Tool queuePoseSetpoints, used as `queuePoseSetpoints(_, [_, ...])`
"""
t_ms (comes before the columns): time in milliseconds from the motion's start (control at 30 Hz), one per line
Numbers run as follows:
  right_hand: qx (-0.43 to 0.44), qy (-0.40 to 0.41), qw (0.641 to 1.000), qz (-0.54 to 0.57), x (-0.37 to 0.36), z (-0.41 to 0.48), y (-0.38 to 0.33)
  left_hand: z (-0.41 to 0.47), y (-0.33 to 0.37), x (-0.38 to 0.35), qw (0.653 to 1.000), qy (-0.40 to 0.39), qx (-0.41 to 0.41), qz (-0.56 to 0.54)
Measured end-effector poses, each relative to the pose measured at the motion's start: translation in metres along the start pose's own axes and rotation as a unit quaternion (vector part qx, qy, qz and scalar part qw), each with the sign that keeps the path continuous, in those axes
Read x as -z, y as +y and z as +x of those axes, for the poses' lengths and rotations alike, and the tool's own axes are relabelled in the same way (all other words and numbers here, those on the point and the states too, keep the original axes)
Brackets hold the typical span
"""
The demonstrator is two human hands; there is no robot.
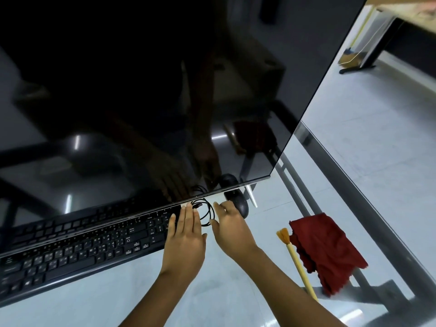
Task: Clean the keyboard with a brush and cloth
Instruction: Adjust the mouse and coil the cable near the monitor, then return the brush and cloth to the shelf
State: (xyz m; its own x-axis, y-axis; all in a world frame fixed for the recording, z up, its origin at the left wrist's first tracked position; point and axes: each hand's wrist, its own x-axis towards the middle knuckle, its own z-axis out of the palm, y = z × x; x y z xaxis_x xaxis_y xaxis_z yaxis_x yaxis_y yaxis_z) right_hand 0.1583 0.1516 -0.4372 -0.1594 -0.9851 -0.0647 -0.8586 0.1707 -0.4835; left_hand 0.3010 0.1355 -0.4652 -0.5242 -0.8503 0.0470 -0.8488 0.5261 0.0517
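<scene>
Presently, near to far:
Worktop (118, 291): pale and glossy, carrying all items.
Brush (297, 263): yellow handle, lying beside the red cloth (328, 251) at the right; neither is picked up, so cleaning appears not begun.
Left hand (185, 239): flat over the keyboard's right end, fingers straight and pressed together, holding nothing.
Right hand (232, 228): fingers loosely spread and empty, reaching between the coiled black cable (207, 212) and the mouse (239, 205), probably to clear them.
Keyboard (77, 251): black, partly under the monitor (141, 90), which overhangs it.
</scene>
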Motion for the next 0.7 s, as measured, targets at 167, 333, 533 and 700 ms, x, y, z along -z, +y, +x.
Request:
queuePoseSetpoints(167, [-0.038,0.082,0.995,0.039,0.047,-0.03,0.036,-0.015,0.04,0.027,0.997,-0.002,-0.011,-0.071])
queuePoseSetpoints(333, [-0.157,0.109,0.981,0.018,0.106,-0.058,0.112,0.012,0.121,0.061,0.985,-0.112,-0.024,-0.13])
queuePoseSetpoints(533, [-0.315,0.033,0.945,-0.079,0.136,-0.086,0.178,0.039,0.198,0.047,0.958,-0.224,0.036,-0.177])
queuePoseSetpoints(700, [-0.36,-0.02,0.933,-0.001,0.126,-0.088,0.198,0.045,0.221,0.035,0.938,-0.25,0.1,-0.219])
